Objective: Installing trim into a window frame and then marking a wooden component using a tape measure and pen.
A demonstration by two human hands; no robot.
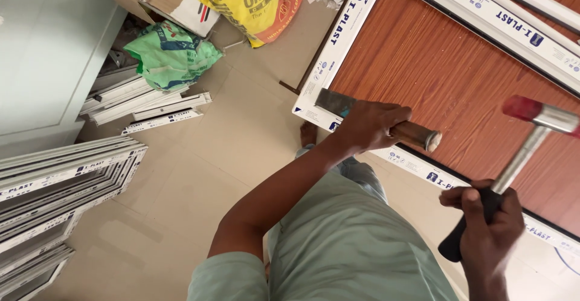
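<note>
- While I watch the head view, the left hand [370, 126] is clenched around a chisel [386, 122], its flat blade resting at the corner of the white frame [338, 41] that edges the brown wood-grain door panel [447, 71]; the butt end of the handle sticks out past the fist toward the hammer.
- The right hand [490, 219] is wrapped tight on the black grip of a hammer [531, 132], whose head, red at one end, is raised well apart from the chisel's butt.
- My worry: the fist sits close to the struck end, so I judge an off-line blow could land on knuckles instead of the handle.
- The blade meets the frame at a low slant; a glancing hit might make it skid and gouge the white plastic or scar the panel.
- A bare foot [309, 135] shows just beside the frame corner, under the blade, where a slipped chisel could come down.
- Stacked white frame lengths [60, 186], a green bag [172, 53] and a yellow sack [254, 2] crowd the floor; I cannot tell how steady the stance is.
</note>
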